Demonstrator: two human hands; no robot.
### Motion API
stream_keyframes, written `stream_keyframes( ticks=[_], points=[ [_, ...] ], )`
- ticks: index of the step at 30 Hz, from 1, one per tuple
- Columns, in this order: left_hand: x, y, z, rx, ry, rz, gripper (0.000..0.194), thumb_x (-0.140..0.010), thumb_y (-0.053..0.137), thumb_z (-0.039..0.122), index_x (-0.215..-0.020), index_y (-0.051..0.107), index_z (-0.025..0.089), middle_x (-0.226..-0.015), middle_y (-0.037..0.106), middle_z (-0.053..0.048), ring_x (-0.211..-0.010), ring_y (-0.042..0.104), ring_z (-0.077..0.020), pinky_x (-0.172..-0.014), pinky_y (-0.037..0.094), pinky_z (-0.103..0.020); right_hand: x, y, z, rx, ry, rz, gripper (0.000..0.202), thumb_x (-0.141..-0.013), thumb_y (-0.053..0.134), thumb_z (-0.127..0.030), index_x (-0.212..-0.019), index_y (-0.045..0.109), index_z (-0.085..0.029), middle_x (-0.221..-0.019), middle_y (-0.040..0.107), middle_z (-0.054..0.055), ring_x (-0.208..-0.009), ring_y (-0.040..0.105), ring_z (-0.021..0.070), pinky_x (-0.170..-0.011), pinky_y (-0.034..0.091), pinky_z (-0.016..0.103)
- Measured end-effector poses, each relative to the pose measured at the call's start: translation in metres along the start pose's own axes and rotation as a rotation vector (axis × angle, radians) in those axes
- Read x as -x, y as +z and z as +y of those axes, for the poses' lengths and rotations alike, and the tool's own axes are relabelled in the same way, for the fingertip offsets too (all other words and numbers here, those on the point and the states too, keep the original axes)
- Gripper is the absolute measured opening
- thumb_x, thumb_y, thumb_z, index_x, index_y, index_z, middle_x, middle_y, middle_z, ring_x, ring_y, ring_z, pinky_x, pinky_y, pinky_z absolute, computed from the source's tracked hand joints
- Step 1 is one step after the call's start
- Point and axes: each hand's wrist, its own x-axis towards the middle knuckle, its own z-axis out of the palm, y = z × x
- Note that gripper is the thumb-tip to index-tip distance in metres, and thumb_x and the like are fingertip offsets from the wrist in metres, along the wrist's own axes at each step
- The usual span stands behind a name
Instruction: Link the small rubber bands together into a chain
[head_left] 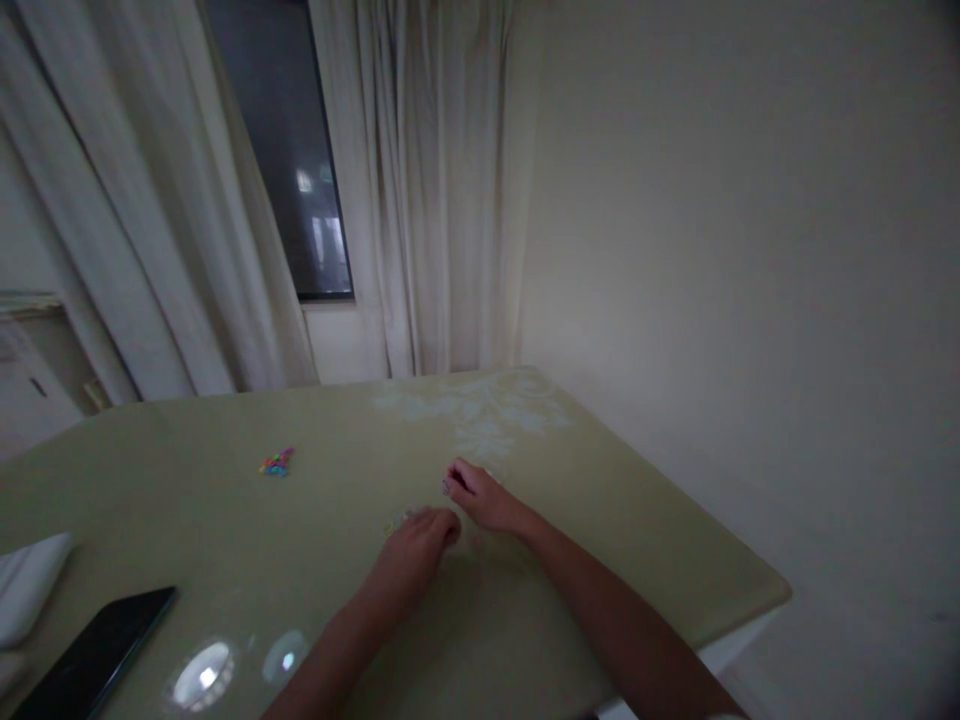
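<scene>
My left hand (421,545) is low over the middle of the table, its fingers curled downward. Their tips are hidden behind the knuckles, so what they hold, if anything, does not show. Just beyond this hand lie small pale yellowish and whitish bits (391,526), too small to name. Slightly farther away and to the right, my right hand (480,495) is closed in a pinch. A tiny light-coloured piece (445,487) shows at its fingertips, its kind unclear. The two hands are close together but apart.
A little heap of bright multicoloured pieces (276,463) lies left of the hands on the greenish table (337,430). A dark flat tablet or phone (101,650) and a white object (34,585) are at the near left. Curtains, a window and a wall stand behind.
</scene>
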Motion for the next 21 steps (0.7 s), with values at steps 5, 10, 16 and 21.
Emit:
stream_keyframes(
  ticks=[5,10,16,21],
  points=[
    [-0.005,-0.016,-0.011,0.449,-0.135,0.389,0.016,-0.098,0.057,0.028,-0.107,0.068,0.022,-0.099,0.077,-0.005,-0.090,0.073,-0.0201,-0.084,0.056,-0.033,0.002,0.005,-0.011,-0.262,0.043,-0.053,0.030,-0.101,0.049,-0.050,-0.092,0.046,-0.022,-0.076,0.042,-0.004,-0.069,0.040,0.0131,-0.063,0.034,0.026],
    [-0.006,-0.024,-0.018,0.593,-0.264,0.502,0.018,-0.094,0.063,0.036,-0.100,0.073,0.022,-0.095,0.078,-0.005,-0.088,0.074,-0.0206,-0.083,0.058,-0.032,0.003,0.012,-0.019,-0.534,0.074,-0.112,0.043,-0.093,0.057,-0.063,-0.090,0.045,-0.023,-0.073,0.038,-0.007,-0.062,0.036,0.0109,-0.060,0.034,0.026],
    [-0.006,-0.024,-0.024,0.622,-0.164,0.532,0.016,-0.091,0.068,0.031,-0.098,0.081,0.025,-0.095,0.078,-0.005,-0.087,0.073,-0.0196,-0.081,0.058,-0.030,0.002,0.014,-0.027,-0.710,0.098,-0.147,0.046,-0.085,0.068,-0.063,-0.087,0.048,-0.021,-0.068,0.039,-0.008,-0.055,0.032,0.0087,-0.056,0.027,0.026],
    [-0.007,-0.025,-0.025,0.618,-0.052,0.546,0.017,-0.091,0.070,0.028,-0.102,0.083,0.030,-0.092,0.074,-0.004,-0.082,0.070,-0.0170,-0.075,0.057,-0.025,0.002,0.018,-0.032,-0.781,0.104,-0.138,0.042,-0.084,0.071,-0.057,-0.088,0.054,-0.019,-0.066,0.042,-0.008,-0.054,0.033,0.0084,-0.054,0.024,0.027]
  ],
)
